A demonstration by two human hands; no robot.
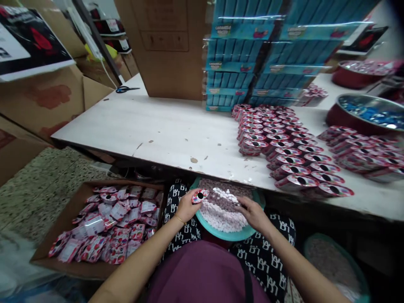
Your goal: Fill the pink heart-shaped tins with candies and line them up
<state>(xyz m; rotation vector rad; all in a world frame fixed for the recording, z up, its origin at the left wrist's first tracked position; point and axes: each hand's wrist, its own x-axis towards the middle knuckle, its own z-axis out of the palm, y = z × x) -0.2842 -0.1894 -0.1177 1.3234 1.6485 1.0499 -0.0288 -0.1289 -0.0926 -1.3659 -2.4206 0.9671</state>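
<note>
A turquoise basin filled with small pale pink and white candies rests on my lap. At its left rim, my left hand is closed around a small red-and-white candy pack with a dark round hole in its end, facing up. My right hand reaches over the basin from the right with fingers bent together. From its fingertips a narrow heap of whiter candies stretches toward the pack, apart from it; whatever carries this heap is hidden.
Rows of similar packs stand on the white table, before stacked blue boxes. A cardboard box of filled packs is on the left. Scissors lie near the back edge; a bowl of blue-wrapped pieces stands right. Another basin sits below right.
</note>
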